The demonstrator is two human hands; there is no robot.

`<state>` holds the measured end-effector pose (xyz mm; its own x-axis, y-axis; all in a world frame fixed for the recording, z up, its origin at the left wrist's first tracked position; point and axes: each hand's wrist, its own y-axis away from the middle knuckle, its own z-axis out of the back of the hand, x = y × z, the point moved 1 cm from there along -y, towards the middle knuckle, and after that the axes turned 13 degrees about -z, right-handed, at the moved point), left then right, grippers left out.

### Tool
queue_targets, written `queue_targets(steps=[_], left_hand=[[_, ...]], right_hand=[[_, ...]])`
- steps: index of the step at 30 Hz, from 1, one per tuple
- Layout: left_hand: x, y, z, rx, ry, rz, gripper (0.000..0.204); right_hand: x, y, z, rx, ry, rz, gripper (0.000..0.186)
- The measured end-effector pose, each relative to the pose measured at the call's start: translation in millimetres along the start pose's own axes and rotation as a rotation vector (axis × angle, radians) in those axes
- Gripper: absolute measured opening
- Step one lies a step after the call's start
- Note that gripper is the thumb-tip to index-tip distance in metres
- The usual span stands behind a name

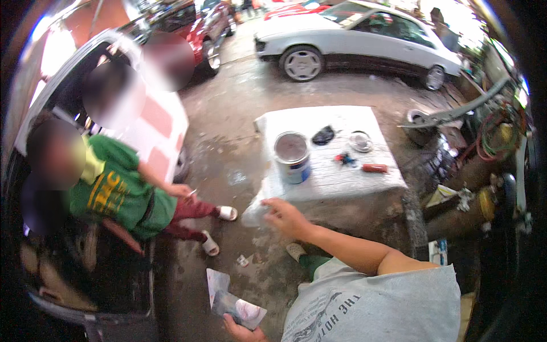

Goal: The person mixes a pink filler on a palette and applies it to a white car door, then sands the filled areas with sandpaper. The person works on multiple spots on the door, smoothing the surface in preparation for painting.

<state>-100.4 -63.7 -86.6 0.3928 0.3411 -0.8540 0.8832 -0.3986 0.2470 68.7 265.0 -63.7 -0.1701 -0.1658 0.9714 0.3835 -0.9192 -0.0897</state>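
Observation:
Down at the bottom, my left hand (239, 327) grips a flat piece with pale and dark sections and a pinkish patch (248, 310); what it is made of is unclear. My right hand (279, 215) reaches forward, fingers apart and slightly bent, near the front left corner of a white-covered table (342, 183). On the table are an open can (290, 162), a round lid (360, 141), a black crumpled item (323, 135), small red and blue bits (345, 159) and a red cylinder (374, 168).
A person in green (117, 194) stands at my left, holding something small, beside a pale car body (162, 128). A white car (353, 43) and red car (208, 51) stand behind. Metal parts and hoses (493, 137) crowd the right. The wet floor (222, 148) surrounds the table.

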Motion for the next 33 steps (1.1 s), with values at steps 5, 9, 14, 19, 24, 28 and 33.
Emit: queue_targets(steps=[5, 9, 14, 19, 24, 28, 33], left_hand=[[-14.2, 21.3, -82.5, -0.049, -0.144, 0.205, 0.046], [-0.1, 27.1, -119.6, -0.011, -0.185, 0.193, 0.045], [37.9, 19.3, -146.8, 0.046, -0.151, 0.139, 0.047], [76.0, 25.3, -168.7, 0.405, -0.713, -0.417, 0.047], [82.7, 53.5, -273.5, -0.035, -0.118, 0.039, 0.047], [98.4, 72.3, -313.0, -0.098, -0.174, 0.074, 0.046], [117.8, 77.1, -326.3, -0.118, -0.180, 0.072, 0.047]], right_hand=[[-142.0, 17.7, 169.6, -0.466, 0.214, -0.347, 0.044], [-223.9, 30.9, 264.4, -0.442, 0.413, -0.597, 0.040], [-268.7, -20.6, 328.8, -0.432, 0.659, -0.556, 0.034], [-278.6, -119.2, 368.9, -0.270, 0.722, -0.635, 0.035], [-321.6, -186.9, 398.0, -0.288, 0.668, -0.592, 0.037], [-345.3, -207.3, 407.9, -0.137, 0.732, -0.730, 0.038], [-340.0, -177.8, 407.3, -0.222, 0.737, -0.629, 0.033]])
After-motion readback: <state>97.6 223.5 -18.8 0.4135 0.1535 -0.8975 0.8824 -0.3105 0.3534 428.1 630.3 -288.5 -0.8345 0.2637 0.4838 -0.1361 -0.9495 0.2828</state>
